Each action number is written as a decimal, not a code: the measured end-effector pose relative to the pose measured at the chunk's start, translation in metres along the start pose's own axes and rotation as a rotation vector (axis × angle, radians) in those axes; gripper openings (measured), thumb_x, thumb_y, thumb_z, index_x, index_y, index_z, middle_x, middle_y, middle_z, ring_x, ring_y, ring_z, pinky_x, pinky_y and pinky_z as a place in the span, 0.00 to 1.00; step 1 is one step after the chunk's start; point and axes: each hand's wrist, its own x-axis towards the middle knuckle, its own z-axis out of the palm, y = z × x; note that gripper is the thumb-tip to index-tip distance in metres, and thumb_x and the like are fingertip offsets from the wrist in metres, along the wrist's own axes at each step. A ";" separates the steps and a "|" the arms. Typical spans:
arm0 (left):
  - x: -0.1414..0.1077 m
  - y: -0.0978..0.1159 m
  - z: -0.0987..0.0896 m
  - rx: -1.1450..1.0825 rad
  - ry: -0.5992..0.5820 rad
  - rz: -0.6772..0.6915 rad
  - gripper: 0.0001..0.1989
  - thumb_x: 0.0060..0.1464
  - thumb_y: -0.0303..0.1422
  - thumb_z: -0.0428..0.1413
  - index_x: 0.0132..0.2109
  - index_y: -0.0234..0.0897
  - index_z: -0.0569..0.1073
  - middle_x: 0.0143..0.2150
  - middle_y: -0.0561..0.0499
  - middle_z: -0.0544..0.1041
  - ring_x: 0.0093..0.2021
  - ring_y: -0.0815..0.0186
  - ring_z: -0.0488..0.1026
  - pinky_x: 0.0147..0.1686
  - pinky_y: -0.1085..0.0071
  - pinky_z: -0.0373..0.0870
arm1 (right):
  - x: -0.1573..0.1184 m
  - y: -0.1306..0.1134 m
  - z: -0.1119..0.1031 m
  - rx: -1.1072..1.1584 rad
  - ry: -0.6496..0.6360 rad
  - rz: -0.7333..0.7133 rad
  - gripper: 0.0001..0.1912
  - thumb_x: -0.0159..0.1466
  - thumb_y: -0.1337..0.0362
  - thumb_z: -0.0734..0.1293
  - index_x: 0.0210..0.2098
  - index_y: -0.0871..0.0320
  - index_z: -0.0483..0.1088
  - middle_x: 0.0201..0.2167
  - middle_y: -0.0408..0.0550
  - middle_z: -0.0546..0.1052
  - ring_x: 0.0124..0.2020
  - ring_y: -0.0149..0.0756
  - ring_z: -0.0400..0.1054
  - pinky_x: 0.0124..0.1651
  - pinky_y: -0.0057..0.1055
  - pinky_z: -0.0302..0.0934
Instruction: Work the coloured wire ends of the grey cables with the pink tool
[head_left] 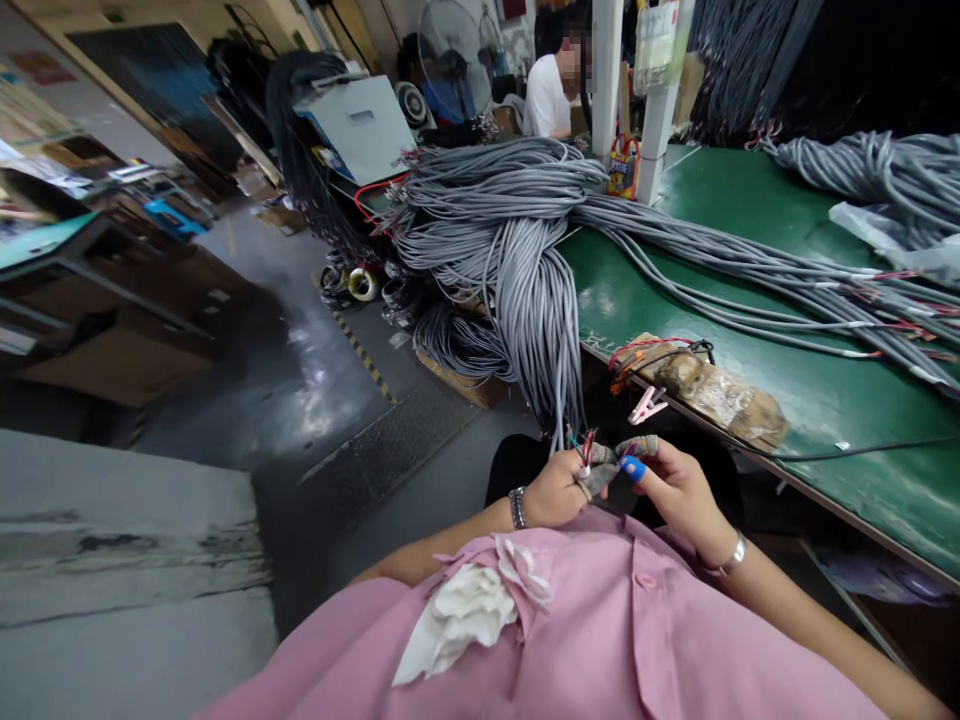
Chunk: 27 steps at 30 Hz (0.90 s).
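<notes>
My left hand (556, 490), with grey finger covers and a watch at the wrist, is closed around the stripped end of a grey cable. Thin coloured wires (587, 447) in red, green and white fan out above its fingers. My right hand (686, 495) meets it fingertip to fingertip. Blue tape wraps its thumb and a patterned cover sits on the index finger. Those two fingers pinch together, and whatever lies between them is too small to make out. A thick bundle of grey cables (536, 310) hangs over the table edge just beyond my hands.
Along the green table's (847, 400) near edge lie a taped wooden block (720, 395) and a pink clip (646, 405). More grey cables (750, 270) stretch rightward across it. A co-worker in a white shirt (546, 95) sits behind a white post (606, 80). A grey cabinet (127, 540) stands at left.
</notes>
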 end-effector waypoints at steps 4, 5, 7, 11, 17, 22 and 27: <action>0.004 0.000 -0.001 -0.128 -0.055 -0.055 0.17 0.50 0.44 0.60 0.36 0.32 0.71 0.26 0.51 0.72 0.23 0.72 0.70 0.22 0.78 0.66 | 0.006 -0.011 -0.001 -0.089 -0.029 -0.020 0.06 0.61 0.61 0.66 0.34 0.58 0.71 0.28 0.44 0.73 0.28 0.33 0.65 0.33 0.29 0.62; 0.005 0.000 -0.001 -0.149 -0.061 -0.076 0.18 0.49 0.45 0.60 0.37 0.32 0.71 0.25 0.52 0.72 0.21 0.72 0.70 0.21 0.78 0.65 | 0.008 -0.014 0.000 -0.082 -0.038 -0.009 0.06 0.60 0.62 0.67 0.32 0.58 0.70 0.26 0.43 0.72 0.27 0.32 0.64 0.31 0.29 0.60; 0.007 0.002 -0.003 -0.154 -0.065 -0.118 0.19 0.48 0.45 0.61 0.36 0.32 0.70 0.23 0.53 0.71 0.18 0.74 0.66 0.18 0.79 0.63 | 0.013 -0.018 0.003 0.001 -0.053 0.050 0.07 0.59 0.61 0.67 0.30 0.59 0.69 0.24 0.42 0.70 0.25 0.30 0.61 0.28 0.27 0.58; 0.007 0.006 -0.004 -0.164 -0.045 -0.112 0.18 0.45 0.43 0.63 0.29 0.33 0.68 0.20 0.54 0.70 0.18 0.74 0.66 0.20 0.78 0.63 | 0.016 -0.017 0.013 0.235 0.005 0.265 0.12 0.58 0.57 0.68 0.25 0.58 0.65 0.18 0.37 0.63 0.19 0.26 0.53 0.22 0.25 0.52; 0.009 0.002 -0.005 -0.410 0.266 -0.132 0.16 0.49 0.43 0.60 0.29 0.33 0.68 0.20 0.54 0.71 0.16 0.75 0.66 0.14 0.79 0.52 | 0.009 -0.007 0.015 0.260 0.134 0.210 0.11 0.59 0.58 0.68 0.26 0.57 0.66 0.19 0.38 0.63 0.20 0.27 0.55 0.23 0.26 0.53; 0.009 -0.003 -0.013 -0.496 0.416 -0.130 0.16 0.48 0.42 0.60 0.28 0.33 0.68 0.19 0.56 0.69 0.12 0.78 0.58 0.11 0.78 0.45 | 0.007 -0.006 0.007 0.133 0.106 0.153 0.12 0.61 0.55 0.66 0.30 0.58 0.68 0.22 0.41 0.66 0.23 0.29 0.58 0.26 0.27 0.57; 0.004 -0.003 -0.005 -0.411 0.268 -0.170 0.17 0.47 0.43 0.61 0.27 0.33 0.68 0.19 0.55 0.70 0.12 0.77 0.60 0.12 0.78 0.50 | 0.016 -0.011 0.014 0.263 -0.101 0.190 0.17 0.60 0.53 0.67 0.42 0.58 0.69 0.31 0.46 0.73 0.28 0.31 0.64 0.28 0.27 0.61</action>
